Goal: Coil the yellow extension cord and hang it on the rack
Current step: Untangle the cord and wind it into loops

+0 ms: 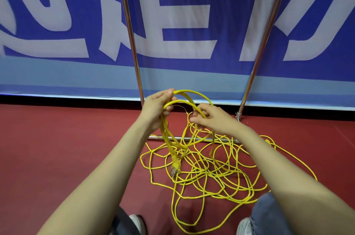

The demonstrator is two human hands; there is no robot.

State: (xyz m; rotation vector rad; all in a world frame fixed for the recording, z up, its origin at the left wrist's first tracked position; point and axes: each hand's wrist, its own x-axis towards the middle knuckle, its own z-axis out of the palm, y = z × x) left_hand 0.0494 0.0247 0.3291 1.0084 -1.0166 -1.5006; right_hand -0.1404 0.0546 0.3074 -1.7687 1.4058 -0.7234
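Coiling underway, most cord (207,173) loose on floor.
Left hand (156,109) grip clamps loops; right hand (212,117) pinches limp, light strand.

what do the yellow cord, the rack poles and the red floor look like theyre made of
Yellow cord: likely a rubber or plastic jacket, matte, since it bends into loose, soft loops with no glare.
Rack poles: metal, probably chromed or polished steel, judging by the bright streaks and mirror-like sheen.
Red floor: looks like vinyl or rubber sports flooring, smooth and uniform with a dull sheen; the exact type is unclear.

yellow extension cord (201,169) mostly tangled on the floor before the rack (132,42).
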